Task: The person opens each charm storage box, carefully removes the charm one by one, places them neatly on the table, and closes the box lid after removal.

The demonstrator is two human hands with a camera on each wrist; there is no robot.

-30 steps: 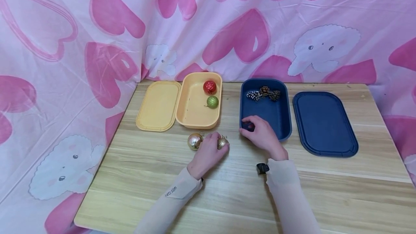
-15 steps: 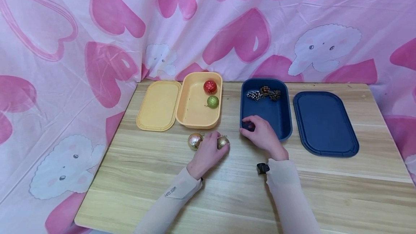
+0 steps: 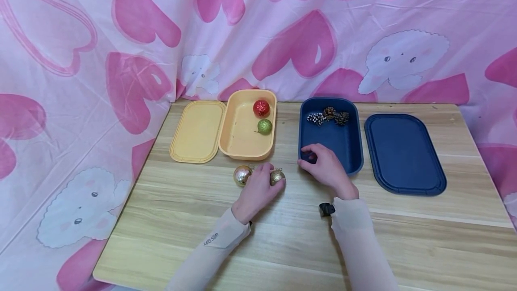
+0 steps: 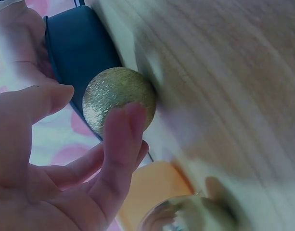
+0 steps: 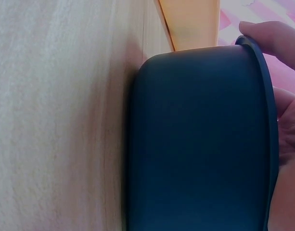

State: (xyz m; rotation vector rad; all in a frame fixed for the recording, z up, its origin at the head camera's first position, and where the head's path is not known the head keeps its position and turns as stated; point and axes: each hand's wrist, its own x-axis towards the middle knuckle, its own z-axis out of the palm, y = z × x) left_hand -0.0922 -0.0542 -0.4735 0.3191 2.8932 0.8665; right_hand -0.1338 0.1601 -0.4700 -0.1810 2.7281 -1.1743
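My left hand [image 3: 255, 192] has its fingers bent round a glittery gold bauble [image 3: 277, 176] on the table. In the left wrist view, curled fingers overlap the bauble [image 4: 105, 89], while a gap shows beside the thumb [image 4: 56, 98]. Left of the hand lies a shiny gold bauble [image 3: 241, 175]. My right hand [image 3: 328, 165] reaches over the near left corner of the dark blue box [image 3: 343, 140]. Its thumb [image 5: 270, 38] lies at the rim, and other fingers are inside, partly hidden; whether they hold anything cannot be told.
A yellow box [image 3: 240, 136] holds a red bauble [image 3: 261, 108] and a green bauble [image 3: 264, 126]. Its yellow lid [image 3: 198, 131] lies to the left. Several pine cones [image 3: 316, 118] sit at the blue box's far end. A blue lid [image 3: 404, 152] lies on the right. Patterned cloth [image 3: 291, 48] hangs behind.
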